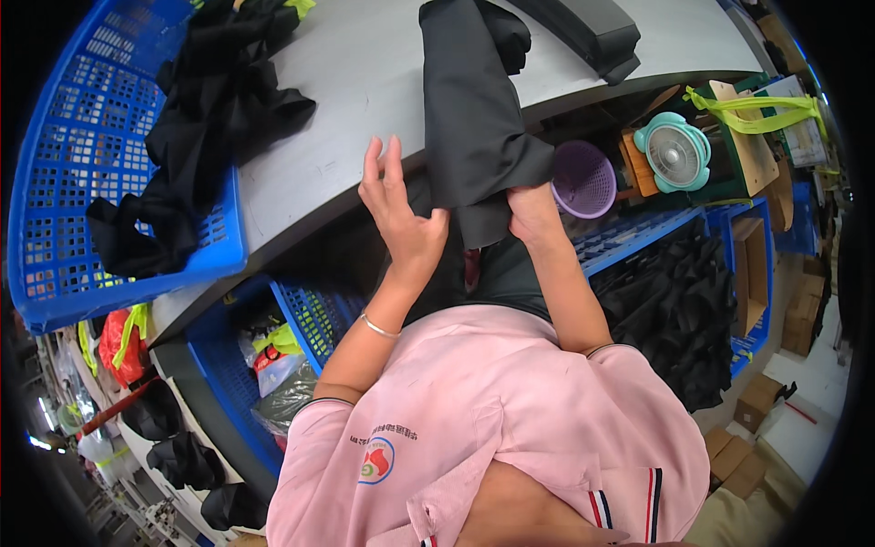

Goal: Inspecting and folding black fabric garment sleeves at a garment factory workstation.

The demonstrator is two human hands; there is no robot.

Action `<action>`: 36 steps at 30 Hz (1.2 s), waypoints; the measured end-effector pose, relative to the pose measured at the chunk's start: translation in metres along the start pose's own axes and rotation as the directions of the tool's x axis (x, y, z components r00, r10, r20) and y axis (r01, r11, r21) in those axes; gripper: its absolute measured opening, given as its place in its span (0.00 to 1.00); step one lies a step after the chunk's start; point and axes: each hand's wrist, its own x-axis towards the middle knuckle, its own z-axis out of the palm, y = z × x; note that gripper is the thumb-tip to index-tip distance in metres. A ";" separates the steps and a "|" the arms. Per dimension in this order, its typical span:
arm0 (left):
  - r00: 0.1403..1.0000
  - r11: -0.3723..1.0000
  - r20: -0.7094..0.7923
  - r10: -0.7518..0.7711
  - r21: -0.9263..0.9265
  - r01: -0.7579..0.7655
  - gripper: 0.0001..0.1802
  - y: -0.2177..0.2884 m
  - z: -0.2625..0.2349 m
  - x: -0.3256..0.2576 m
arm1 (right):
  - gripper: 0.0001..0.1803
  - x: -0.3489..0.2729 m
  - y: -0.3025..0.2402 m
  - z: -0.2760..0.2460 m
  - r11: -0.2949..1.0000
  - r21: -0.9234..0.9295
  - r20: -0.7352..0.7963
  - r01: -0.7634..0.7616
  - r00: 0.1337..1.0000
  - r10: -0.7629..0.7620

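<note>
Draping off the table [355,73], black cloth [469,109] looks softly creased.

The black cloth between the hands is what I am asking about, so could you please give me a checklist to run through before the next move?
1. Black cloth supported by the table: ok, its upper part lies there; the lower end hangs past the edge.
2. Cloth smooth: not ok, creases show.
3. Right hand at the lower end: ok.
4. Right-hand grip secure: cannot tell, the fingers are hidden.
5. Left hand open: ok, fingers raised.
6. Blue basket apart from this cloth: ok.
</note>
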 end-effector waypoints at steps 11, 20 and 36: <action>0.995 0.940 -0.043 -0.089 -0.334 0.070 0.37 0.042 -0.001 0.004 | 0.24 -0.022 -0.012 0.007 0.951 0.304 0.026 -0.062 0.998 0.056; 0.999 0.929 -0.011 -0.032 -0.368 0.025 0.35 0.060 -0.007 -0.002 | 0.25 -0.015 -0.004 -0.002 0.935 0.355 0.087 0.008 0.995 -0.042; 0.998 0.939 0.053 -0.038 -0.339 0.054 0.33 0.050 -0.015 -0.004 | 0.25 -0.014 -0.011 0.019 0.971 0.237 -0.199 -0.032 0.977 0.081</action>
